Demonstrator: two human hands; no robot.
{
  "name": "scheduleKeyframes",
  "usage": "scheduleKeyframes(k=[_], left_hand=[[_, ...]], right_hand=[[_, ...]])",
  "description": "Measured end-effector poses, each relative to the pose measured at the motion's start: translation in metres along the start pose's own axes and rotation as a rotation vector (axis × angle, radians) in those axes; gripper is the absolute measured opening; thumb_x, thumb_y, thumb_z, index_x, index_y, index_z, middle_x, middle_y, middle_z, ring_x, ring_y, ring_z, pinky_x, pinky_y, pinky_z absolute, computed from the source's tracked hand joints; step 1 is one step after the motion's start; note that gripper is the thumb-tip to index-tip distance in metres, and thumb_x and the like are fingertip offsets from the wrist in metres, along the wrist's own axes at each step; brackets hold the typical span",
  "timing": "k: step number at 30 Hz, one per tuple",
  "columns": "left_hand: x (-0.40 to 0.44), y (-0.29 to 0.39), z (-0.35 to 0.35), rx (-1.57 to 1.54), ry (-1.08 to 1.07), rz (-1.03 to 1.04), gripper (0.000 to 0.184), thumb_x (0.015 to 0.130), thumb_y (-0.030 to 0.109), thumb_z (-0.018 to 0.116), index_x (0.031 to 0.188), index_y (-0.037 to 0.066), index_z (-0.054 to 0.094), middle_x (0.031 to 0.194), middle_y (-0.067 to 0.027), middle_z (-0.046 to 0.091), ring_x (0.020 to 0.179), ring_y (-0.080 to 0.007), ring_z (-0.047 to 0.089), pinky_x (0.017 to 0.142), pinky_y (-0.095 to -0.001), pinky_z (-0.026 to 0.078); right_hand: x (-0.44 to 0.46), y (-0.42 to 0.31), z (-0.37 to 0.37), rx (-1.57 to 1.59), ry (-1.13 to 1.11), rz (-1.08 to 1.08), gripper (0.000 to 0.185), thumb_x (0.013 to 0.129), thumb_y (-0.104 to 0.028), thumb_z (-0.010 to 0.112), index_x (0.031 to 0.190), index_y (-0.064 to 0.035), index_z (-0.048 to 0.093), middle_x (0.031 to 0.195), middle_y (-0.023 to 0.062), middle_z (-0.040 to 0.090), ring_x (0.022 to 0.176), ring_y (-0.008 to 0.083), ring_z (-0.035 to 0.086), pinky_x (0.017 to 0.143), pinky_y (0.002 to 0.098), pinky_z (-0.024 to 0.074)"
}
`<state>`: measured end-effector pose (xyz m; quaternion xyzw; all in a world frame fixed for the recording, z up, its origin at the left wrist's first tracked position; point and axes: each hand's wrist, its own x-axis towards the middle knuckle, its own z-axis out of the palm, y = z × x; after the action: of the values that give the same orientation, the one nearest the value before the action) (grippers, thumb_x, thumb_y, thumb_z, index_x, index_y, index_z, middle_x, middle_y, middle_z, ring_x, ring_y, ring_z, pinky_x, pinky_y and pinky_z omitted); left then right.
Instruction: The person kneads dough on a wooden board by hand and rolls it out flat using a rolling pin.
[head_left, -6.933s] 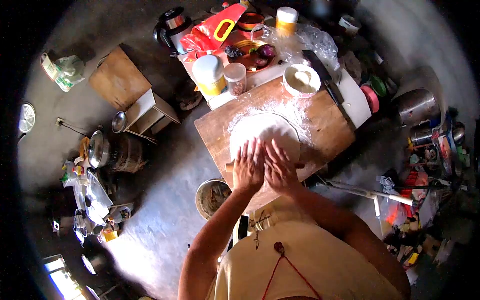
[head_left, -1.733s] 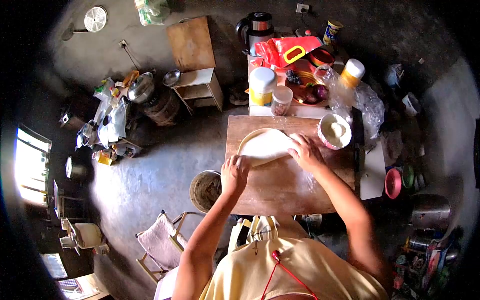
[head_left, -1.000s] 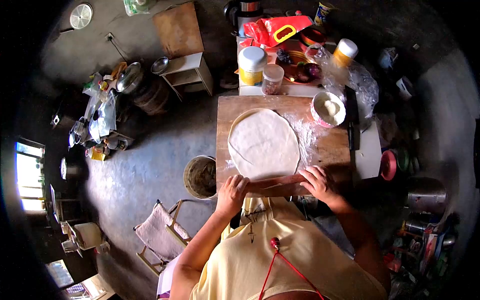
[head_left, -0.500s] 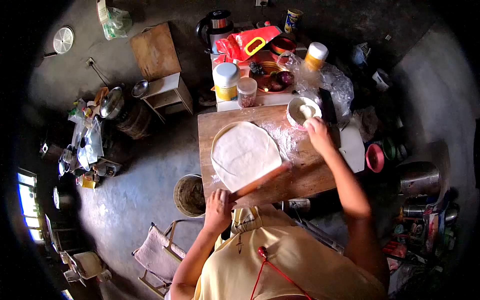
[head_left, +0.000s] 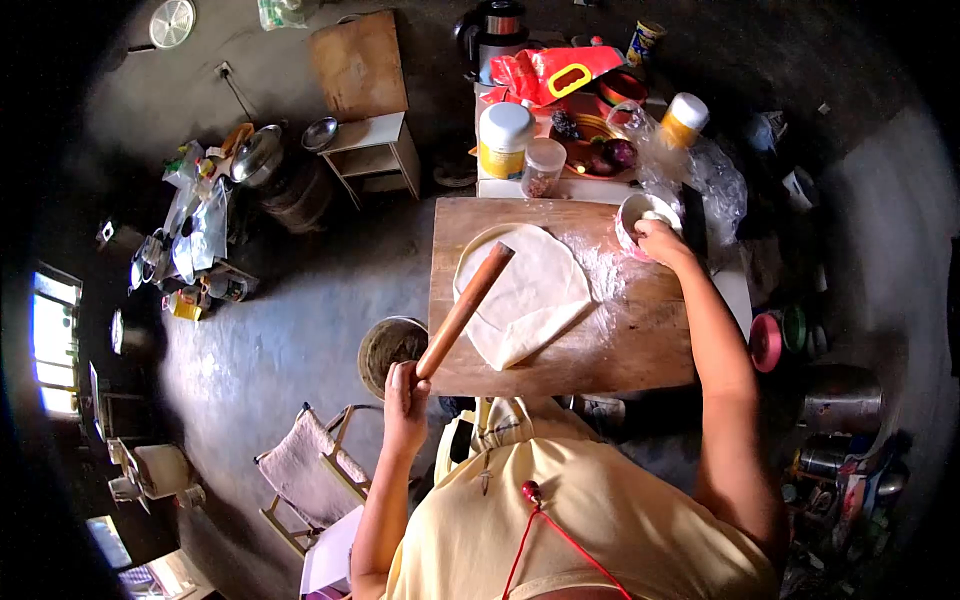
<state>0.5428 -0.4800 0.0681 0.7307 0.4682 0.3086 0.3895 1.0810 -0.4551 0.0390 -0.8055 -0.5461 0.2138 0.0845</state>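
My left hand (head_left: 405,392) is wrapped round the lower end of a wooden rolling pin (head_left: 465,310), which slants up across a flat round sheet of dough (head_left: 525,285). The dough lies on a wooden board (head_left: 640,340), and its lower right edge is folded over. My right hand (head_left: 662,243) is at the bowl (head_left: 627,220) on the board's upper right, its fingers closed at something pale inside; what they hold is too small to make out. White flour (head_left: 603,280) is scattered right of the dough.
Behind the board stand a white-lidded jar (head_left: 505,135), a clear jar (head_left: 543,168), a red bag (head_left: 540,75) and a plate (head_left: 580,130) of vegetables. A bucket (head_left: 392,345) is on the floor left of the board. A folding chair (head_left: 315,470) stands at lower left.
My left hand has lifted the rolling pin from the board's front edge and tilted it up over the dough. The dough's lower right edge has folded over. My right hand has left the pin for the bowl.
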Motion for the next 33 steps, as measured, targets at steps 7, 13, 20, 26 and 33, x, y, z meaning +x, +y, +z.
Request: scheduleKeyframes(k=[7,13,20,26,33], left_hand=[[-0.001,-0.011,0.031,-0.572,-0.163,-0.240,0.022,0.099,0.016,0.057,0.112,0.003,0.046,0.087,0.0024,0.037,0.081,-0.0088,0.035,0.070,-0.0223,0.033],[0.010,0.012,0.070,-0.809,-0.254,-0.400,0.017,0.096,0.015,0.064,0.099,0.008,0.048,0.082,0.0053,0.041,0.074,-0.0046,0.038,0.065,-0.0204,0.033],[0.012,0.006,0.071,-0.876,-0.228,-0.375,0.018,0.094,0.014,0.065,0.103,0.006,0.051,0.091,0.0026,0.053,0.085,-0.0066,0.047,0.074,-0.0228,0.039],[0.008,0.001,0.065,-0.838,-0.253,-0.350,0.022,0.093,0.017,0.066,0.107,0.006,0.052,0.097,-0.0010,0.058,0.094,-0.0106,0.053,0.087,-0.0266,0.042],[-0.003,-0.002,0.057,-0.785,-0.209,-0.433,0.021,0.094,0.019,0.066,0.103,0.007,0.052,0.087,0.0025,0.053,0.080,-0.0068,0.048,0.069,-0.0222,0.040]], right_hand=[[-0.044,-0.071,-0.020,0.519,0.157,-0.033,0.013,0.085,-0.007,0.063,0.095,0.0003,0.066,0.086,0.0109,0.069,0.078,0.0181,0.065,0.071,0.0314,0.0500],[-0.043,-0.139,0.018,0.841,-0.146,-0.110,0.023,0.093,0.000,0.048,0.111,0.0014,0.063,0.095,0.0086,0.067,0.083,0.0166,0.066,0.066,0.0307,0.0571],[-0.044,-0.168,0.057,0.969,-0.270,-0.128,0.031,0.091,0.002,0.047,0.120,0.0030,0.058,0.108,0.0156,0.066,0.090,0.0249,0.068,0.075,0.0341,0.0568],[-0.043,-0.157,0.068,0.108,0.013,-0.104,0.028,0.085,-0.006,0.055,0.113,-0.0010,0.059,0.113,0.0223,0.064,0.101,0.0378,0.063,0.086,0.0430,0.0499],[-0.079,-0.131,0.075,-0.155,0.057,-0.219,0.044,0.071,-0.027,0.081,0.100,0.0000,0.061,0.099,0.0176,0.066,0.096,0.0341,0.063,0.084,0.0429,0.0488]])
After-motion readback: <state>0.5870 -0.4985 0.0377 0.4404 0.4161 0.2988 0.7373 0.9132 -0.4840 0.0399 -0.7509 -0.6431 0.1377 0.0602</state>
